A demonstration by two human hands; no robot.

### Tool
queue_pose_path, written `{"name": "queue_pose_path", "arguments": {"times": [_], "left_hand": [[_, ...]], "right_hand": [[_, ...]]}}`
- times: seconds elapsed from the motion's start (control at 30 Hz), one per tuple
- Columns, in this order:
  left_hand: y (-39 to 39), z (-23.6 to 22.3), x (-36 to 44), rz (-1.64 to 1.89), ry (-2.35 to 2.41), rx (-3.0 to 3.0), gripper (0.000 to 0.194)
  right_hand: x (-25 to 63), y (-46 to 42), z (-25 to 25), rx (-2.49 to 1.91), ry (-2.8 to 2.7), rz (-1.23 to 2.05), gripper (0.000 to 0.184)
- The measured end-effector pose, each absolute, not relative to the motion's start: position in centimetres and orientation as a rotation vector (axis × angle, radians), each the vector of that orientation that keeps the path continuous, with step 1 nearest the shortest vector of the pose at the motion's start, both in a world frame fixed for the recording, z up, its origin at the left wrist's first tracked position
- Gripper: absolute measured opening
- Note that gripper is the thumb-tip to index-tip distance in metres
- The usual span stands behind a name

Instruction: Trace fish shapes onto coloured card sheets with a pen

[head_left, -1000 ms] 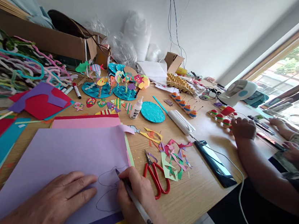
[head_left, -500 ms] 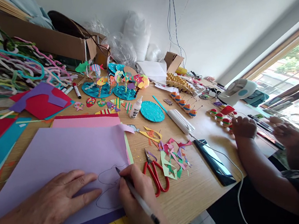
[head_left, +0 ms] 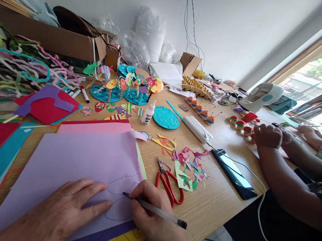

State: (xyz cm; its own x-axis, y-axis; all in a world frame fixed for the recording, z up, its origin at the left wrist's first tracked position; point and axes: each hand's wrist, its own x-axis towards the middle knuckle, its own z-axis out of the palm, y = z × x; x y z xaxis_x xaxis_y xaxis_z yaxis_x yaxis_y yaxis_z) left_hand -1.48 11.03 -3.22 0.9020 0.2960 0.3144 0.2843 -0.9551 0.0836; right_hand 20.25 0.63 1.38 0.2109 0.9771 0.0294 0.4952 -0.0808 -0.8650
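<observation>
My left hand [head_left: 62, 206] lies flat on a sheet of light purple paper [head_left: 86, 158], its fingers spread toward the right. In my right hand [head_left: 152, 209] is a pen [head_left: 161, 212] with a clear barrel and a dark end. Its tip touches the paper between two drawn outlines that look like fish shapes, one above the other. Part of the drawing is hidden behind my right hand. Pink and red sheets show from under the far edge, dark purple and yellow ones under the near edge. Red-handled scissors [head_left: 169, 184] rest just beyond my right hand.
Paper scraps [head_left: 189, 167], a glue bottle [head_left: 149, 113], a turquoise disc [head_left: 166, 117] and cut paper fish [head_left: 124, 111] lie ahead. A phone [head_left: 233, 174] with a cable is to the right. Another person's hands [head_left: 269, 136] are at small striped figures. Pipe cleaners [head_left: 29, 65] are heaped at left.
The pen tip has moved down from the upper outline to the space between the outlines, and the pen has tilted flatter. The other person's hands have come together.
</observation>
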Motion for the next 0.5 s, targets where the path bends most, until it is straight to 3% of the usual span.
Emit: {"name": "queue_pose_path", "arguments": {"times": [0.27, 0.43, 0.5], "left_hand": [[11.2, -2.7, -1.3, 0.491, 0.394, 3.064, 0.066], [11.1, -3.7, -1.2, 0.683, 0.384, 3.104, 0.066], [11.1, -3.3, -1.2, 0.586, 0.403, 3.100, 0.064]], "right_hand": [[20.2, 0.6, 1.4, -1.749, -1.410, 0.743, 0.015], [20.1, 0.5, 1.2, -1.748, -1.420, 0.749, 0.013], [20.2, 0.5, 1.3, -1.744, -1.433, 0.742, 0.013]]}}
